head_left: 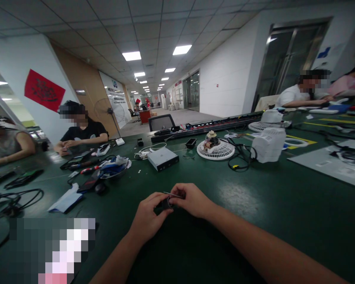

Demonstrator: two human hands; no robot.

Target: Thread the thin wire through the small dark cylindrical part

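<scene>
My left hand (150,216) is closed around a small dark round part (166,203), gripped between thumb and fingers above the green table. My right hand (191,200) meets it from the other side, its fingers pinching a thin metal rod (173,194) that lies across the top of the part. The rod's exact kind cannot be made out. The fingertips of both hands touch or nearly touch at the part, and they hide some of it. Beyond my hands sits a silver disc drive (163,158) with a black front.
A white fan grille with a motor (215,148), black cables (241,157) and a white plastic housing (269,145) lie to the right. Tools, a blue cloth (114,167) and a light blue packet (66,198) are on the left. Other people sit around the green table (201,244).
</scene>
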